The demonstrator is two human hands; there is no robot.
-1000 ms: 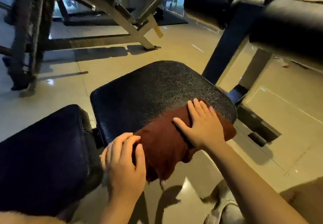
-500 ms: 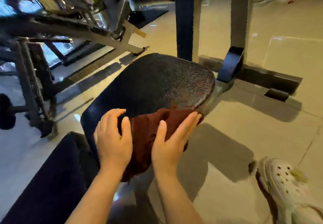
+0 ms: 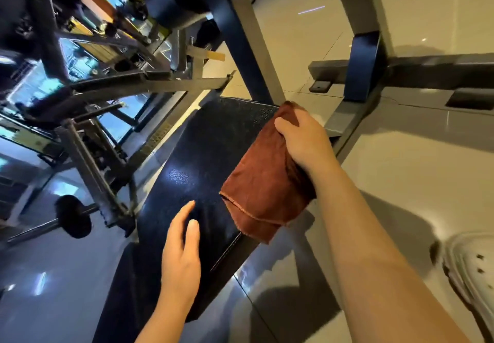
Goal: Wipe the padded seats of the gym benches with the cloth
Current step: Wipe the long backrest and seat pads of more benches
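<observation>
A black padded bench seat [image 3: 203, 155] runs through the middle of the view, tilted by the camera angle. My right hand [image 3: 304, 142] grips a reddish-brown cloth [image 3: 264, 182] at the seat's far right edge; the cloth hangs down over that edge, folded double. My left hand [image 3: 181, 251] hovers over or lightly touches the near part of the seat with relaxed, straight fingers and holds nothing. A second dark pad [image 3: 128, 289] adjoins the seat at the near end.
The bench's grey and blue steel frame [image 3: 363, 69] stands right behind the seat. Other gym machines [image 3: 107, 85] and a dumbbell [image 3: 72, 217] crowd the left. Glossy tiled floor [image 3: 414, 176] lies to the right, with a white clog [image 3: 473, 273] at the right edge.
My right hand has gathered the cloth and moved it to the seat's far right edge. My left hand has let go of the cloth. The view has swung further left.
</observation>
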